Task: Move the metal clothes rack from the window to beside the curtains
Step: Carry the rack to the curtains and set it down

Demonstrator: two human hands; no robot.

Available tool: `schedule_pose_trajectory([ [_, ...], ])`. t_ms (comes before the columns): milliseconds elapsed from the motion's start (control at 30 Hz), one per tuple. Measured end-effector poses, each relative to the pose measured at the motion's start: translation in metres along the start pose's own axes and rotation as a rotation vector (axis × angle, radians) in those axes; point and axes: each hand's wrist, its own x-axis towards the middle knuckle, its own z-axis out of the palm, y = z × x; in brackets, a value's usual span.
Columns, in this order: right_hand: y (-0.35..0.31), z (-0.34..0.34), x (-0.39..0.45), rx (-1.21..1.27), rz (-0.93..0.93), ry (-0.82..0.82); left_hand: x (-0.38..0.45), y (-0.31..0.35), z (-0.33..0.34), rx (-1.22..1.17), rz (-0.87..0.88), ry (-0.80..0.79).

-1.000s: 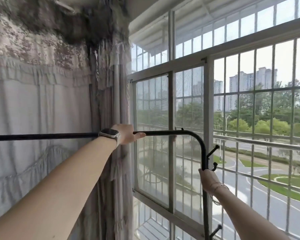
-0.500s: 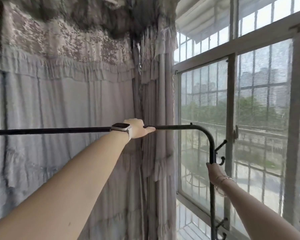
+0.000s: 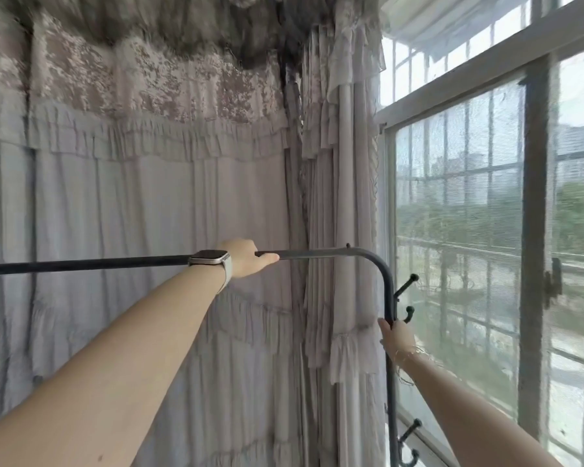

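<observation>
Since a moment ago, the window (image 3: pixel 486 230) has slid off to the right of the frame and the curtains (image 3: pixel 149 214) now fill the left and middle. Nearest, the right hand (image 3: pixel 397 338) at lower right has its fingers wrapped tight around the upright pole of the metal clothes rack (image 3: pixel 368 256), and farther out the left hand (image 3: pixel 243 261) is closed over the top bar in the middle. Both hands should keep the rack level and swing it slowly, so its hooks (image 3: pixel 407 286) do not snag the cloth.
</observation>
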Motion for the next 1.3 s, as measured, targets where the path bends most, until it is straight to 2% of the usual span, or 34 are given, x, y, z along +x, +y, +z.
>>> schedule_pose_trajectory([
  [167,-0.045,0.007,0.032,-0.321,-0.068,-0.167,0.029,-0.008,0.011,0.003,-0.072,-0.015],
  [233,-0.071,-0.002,0.047,-0.422,-0.101,-0.058,0.038,-0.01,0.013,0.008,-0.091,-0.029],
  [333,-0.094,-0.007,0.071,-0.429,-0.25,0.157,0.049,-0.016,0.018,0.016,-0.12,-0.036],
  [433,-0.1,0.007,0.096,-0.431,-0.368,0.182,0.06,-0.02,0.022,0.015,-0.145,-0.023],
  [633,-0.109,0.027,0.128,-0.312,-0.324,0.128,0.075,-0.019,0.028,0.028,-0.182,-0.029],
  [1033,-0.132,0.054,0.158,-0.265,-0.314,0.082,0.098,-0.032,0.038,0.048,-0.245,-0.035],
  [1167,-0.144,0.067,0.155,-0.313,-0.317,0.085,0.096,-0.049,0.037,0.032,-0.241,-0.016],
  [1300,-0.163,0.055,0.148,-0.508,-0.328,0.133,0.092,-0.056,0.032,0.019,-0.139,-0.019],
])
